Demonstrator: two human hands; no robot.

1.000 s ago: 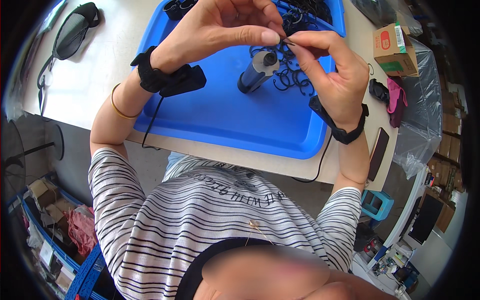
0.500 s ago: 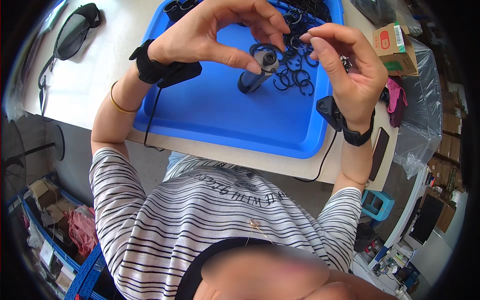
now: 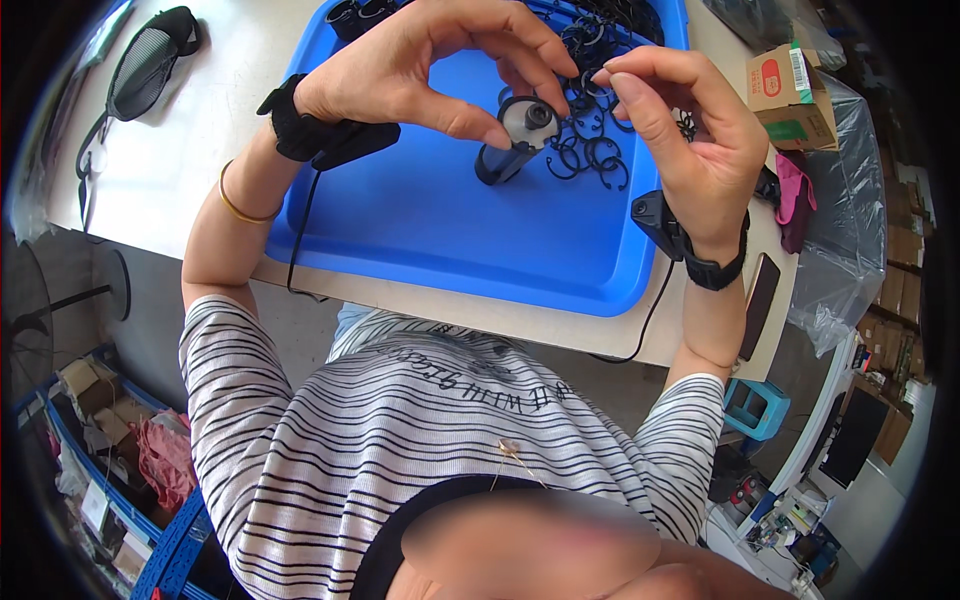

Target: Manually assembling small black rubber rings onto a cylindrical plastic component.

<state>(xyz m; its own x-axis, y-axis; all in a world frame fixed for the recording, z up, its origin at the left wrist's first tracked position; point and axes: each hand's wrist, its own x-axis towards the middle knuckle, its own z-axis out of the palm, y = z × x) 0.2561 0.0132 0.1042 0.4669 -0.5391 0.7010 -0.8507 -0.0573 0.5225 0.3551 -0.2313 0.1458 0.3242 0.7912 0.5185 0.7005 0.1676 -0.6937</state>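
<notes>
A dark cylinder (image 3: pixel 510 155) with a pale grey top and a black central knob stands slightly tilted in the blue tray (image 3: pixel 440 270). A black ring lies round its top edge. Curled about that top is my left hand (image 3: pixel 430 80), thumb on the near left side and fingertips on the far right. To the right of it, my right hand (image 3: pixel 690 130) is raised over the tray with thumb and index finger pinched; anything between them is too small to make out. Loose black retaining rings (image 3: pixel 598 160) lie behind the cylinder, partly hidden by my right hand.
More black parts (image 3: pixel 620 20) are heaped at the tray's far right, and black cylindrical pieces (image 3: pixel 350 18) stand far left. A black mesh item (image 3: pixel 150 70) with a strap lies left on the table. Right are a cardboard box (image 3: pixel 790 95) and a dark flat phone-like object (image 3: pixel 760 305).
The black ring round the cylinder's top sits lower and closer to its edge. My left fingers have shifted slightly there; my right hand has moved a little left.
</notes>
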